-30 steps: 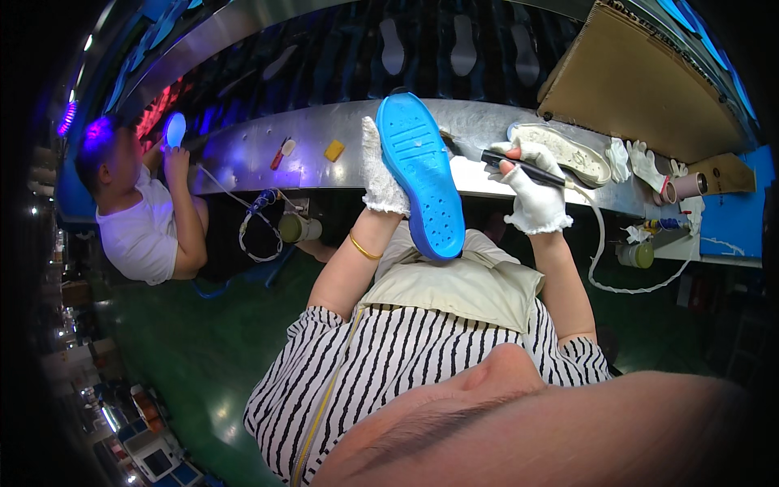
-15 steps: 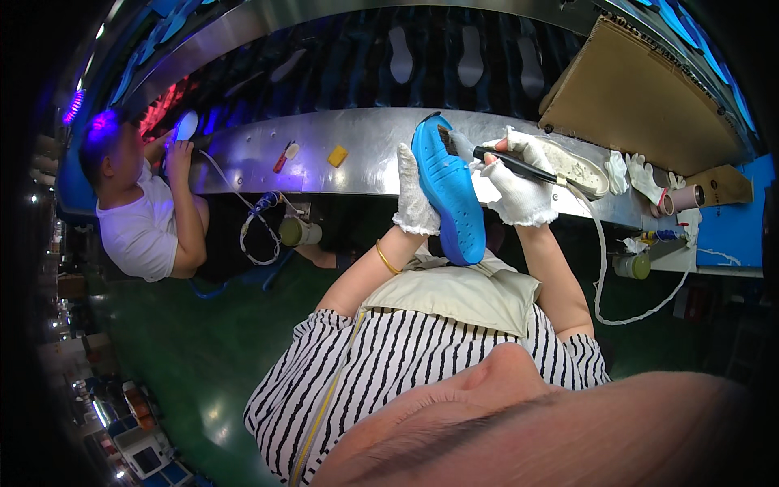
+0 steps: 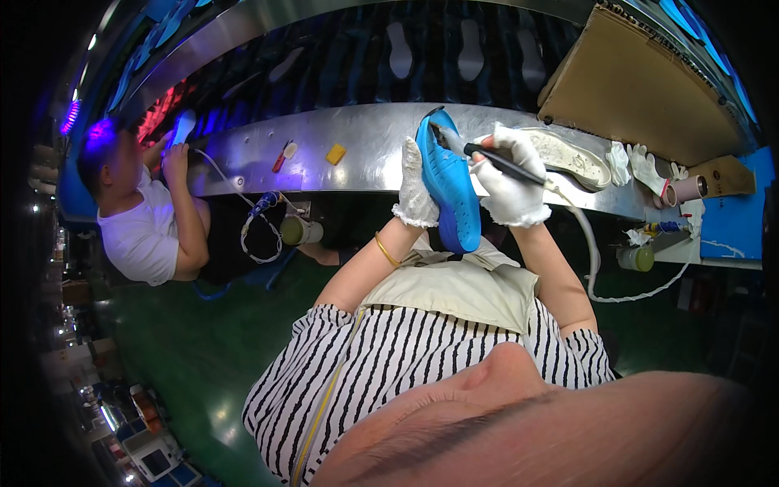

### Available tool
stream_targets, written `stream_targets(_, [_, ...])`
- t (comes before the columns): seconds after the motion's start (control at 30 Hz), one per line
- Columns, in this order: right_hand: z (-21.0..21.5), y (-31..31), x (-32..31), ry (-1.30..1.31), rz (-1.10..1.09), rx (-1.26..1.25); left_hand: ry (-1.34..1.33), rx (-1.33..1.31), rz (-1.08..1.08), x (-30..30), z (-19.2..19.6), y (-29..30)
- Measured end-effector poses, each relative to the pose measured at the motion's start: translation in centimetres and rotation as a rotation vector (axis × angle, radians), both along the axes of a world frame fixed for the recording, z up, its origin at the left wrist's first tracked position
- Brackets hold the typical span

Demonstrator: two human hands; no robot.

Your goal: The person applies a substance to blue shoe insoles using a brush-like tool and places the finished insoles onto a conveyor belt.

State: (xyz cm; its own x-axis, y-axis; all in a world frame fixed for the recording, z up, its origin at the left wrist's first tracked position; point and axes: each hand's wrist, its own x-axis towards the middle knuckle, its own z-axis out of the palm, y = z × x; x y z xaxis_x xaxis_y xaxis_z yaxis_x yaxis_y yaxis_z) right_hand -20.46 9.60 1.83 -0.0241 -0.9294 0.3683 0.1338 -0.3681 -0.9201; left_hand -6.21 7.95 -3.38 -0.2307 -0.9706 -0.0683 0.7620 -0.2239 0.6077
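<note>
My left hand, in a white knit glove, is closed round the side of a blue shoe with small holes in it, tilted with its dark opening at the far end. A black-handled brush is gripped in my right hand, also gloved with bare fingertips showing. Its pale bristles reach into the shoe's opening; whether they touch the inside I cannot tell. From the back of the handle runs a whitish hose. On the bench beyond my right hand lies an off-white shoe sole.
The metal bench carries a yellow sponge, a small red-handled tool and white gloves. Behind stands a cardboard sheet; a dark conveyor holds several soles. A co-worker sits at the left.
The brush has swung toward the shoe, its bristles now further into the opening. The shoe has turned slightly more on edge, and the hose hangs closer to me.
</note>
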Motion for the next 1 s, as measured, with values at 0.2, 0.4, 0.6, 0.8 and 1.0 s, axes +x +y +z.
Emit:
stream_targets(0.2, [0.6,1.6,0.5,0.075,0.145,0.072,-0.014,0.073,0.047,0.5,0.5,-0.2])
stream_targets(0.4, [0.9,1.1,-0.4,0.519,0.086,-0.448,0.052,0.133,-0.076,1.4,1.4,-0.4])
stream_targets(0.6, [-0.8,3.2,-0.6,0.2,0.157,-0.052,0.097,0.118,-0.204,2.1,1.3,-0.5])
stream_targets(0.8, [-0.7,5.2,-1.6,0.087,0.257,0.263,0.149,0.057,-0.371,2.3,2.1,0.5])
stream_targets(1.0, [-2.6,5.1,-2.9,0.037,0.107,0.38,-0.169,0.113,-0.359,1.2,1.5,3.9])
